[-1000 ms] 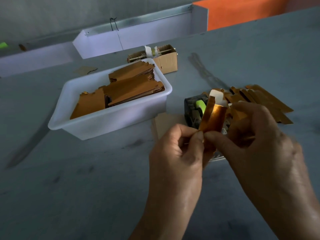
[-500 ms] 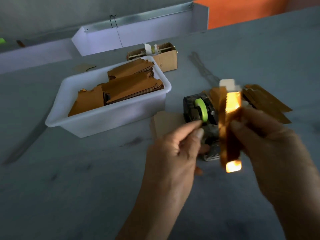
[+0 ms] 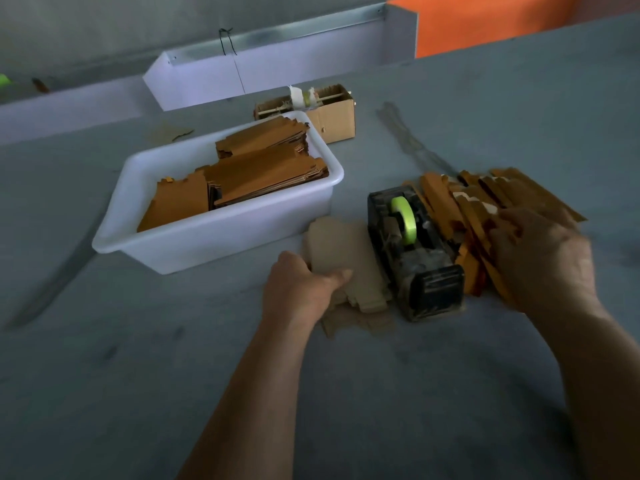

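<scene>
My left hand (image 3: 299, 285) grips the near left edge of a small stack of pale flat cardboard blanks (image 3: 349, 251), thumb on top, just left of the tape dispenser (image 3: 412, 251). The dispenser is black and holds a lime-green tape roll (image 3: 405, 216). To its right lies a pile of folded gold-brown boxes (image 3: 481, 202). My right hand (image 3: 543, 258) is down on the near side of that pile, blurred, with its fingers bent over the boxes. Its fingertips are hidden, so I cannot see whether it holds one.
A white plastic tub (image 3: 214, 244) with stacks of brown flat blanks stands at the left middle. Behind it is a small open cardboard box (image 3: 332, 116) with tape inside. A white metal trough (image 3: 263, 74) and an orange panel (image 3: 485, 22) line the far edge of the grey table.
My right hand carried the folded gold box right and down onto the pile. My left hand let go of it and dropped to the pale flat blanks by the dispenser.
</scene>
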A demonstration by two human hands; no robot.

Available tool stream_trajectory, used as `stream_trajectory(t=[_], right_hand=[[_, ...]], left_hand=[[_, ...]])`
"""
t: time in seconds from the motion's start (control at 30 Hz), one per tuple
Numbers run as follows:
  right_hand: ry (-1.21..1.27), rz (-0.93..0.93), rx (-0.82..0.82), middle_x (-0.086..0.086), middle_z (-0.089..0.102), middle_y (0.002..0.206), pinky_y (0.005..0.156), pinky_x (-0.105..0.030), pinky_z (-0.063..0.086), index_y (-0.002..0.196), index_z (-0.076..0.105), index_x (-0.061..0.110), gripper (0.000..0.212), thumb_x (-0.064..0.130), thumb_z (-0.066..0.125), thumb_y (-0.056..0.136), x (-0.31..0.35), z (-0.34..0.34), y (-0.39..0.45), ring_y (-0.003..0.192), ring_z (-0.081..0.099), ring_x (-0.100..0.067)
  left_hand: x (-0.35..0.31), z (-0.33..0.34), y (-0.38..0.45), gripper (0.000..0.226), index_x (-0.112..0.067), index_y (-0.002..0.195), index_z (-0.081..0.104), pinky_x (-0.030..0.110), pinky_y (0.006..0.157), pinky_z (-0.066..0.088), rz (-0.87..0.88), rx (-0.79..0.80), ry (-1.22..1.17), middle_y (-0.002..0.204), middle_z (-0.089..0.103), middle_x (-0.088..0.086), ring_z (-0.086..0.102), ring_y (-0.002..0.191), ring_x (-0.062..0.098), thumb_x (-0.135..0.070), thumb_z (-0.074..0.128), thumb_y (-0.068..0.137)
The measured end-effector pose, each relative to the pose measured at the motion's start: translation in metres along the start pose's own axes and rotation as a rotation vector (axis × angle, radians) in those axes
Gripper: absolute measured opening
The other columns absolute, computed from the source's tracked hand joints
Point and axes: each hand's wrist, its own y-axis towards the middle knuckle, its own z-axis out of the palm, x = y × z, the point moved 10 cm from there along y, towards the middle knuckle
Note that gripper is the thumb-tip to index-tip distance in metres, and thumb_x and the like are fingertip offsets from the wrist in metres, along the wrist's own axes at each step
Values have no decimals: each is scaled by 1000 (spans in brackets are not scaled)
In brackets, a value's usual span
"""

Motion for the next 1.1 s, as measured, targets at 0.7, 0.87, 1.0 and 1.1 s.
stream_trajectory(t=[0.7,0.87,1.0,1.1], right_hand=[[300,-196,-148,-7,63,117,78,-26,40,107,69,15,18,17,60,91,29,-36,-56,102,59,-25],[331,-219,-159,-4,61,118,76,-15,39,108,68,15,19,17,60,91,35,-44,-65,101,57,-15],[536,-196,-114,19,62,96,62,3,39,102,68,29,17,26,57,88,39,-46,-80,76,54,17],[834,-99,136,11,71,86,65,-11,52,98,68,34,32,51,51,77,53,-27,-97,79,65,5]], left_hand=[[7,-29,8,15,-13,77,62,32,66,50,29,-86,-173,82,68,7,60,70,19,-20,74,82],[-13,-47,-11,14,-12,78,66,29,64,47,150,-98,-183,81,71,9,66,79,28,-23,70,85],[-25,-55,-37,5,-17,79,68,44,82,53,191,58,-449,83,73,5,68,86,28,-16,68,84],[-37,-52,-63,8,-21,77,73,35,73,56,254,246,-594,85,75,4,71,81,20,-23,72,69]])
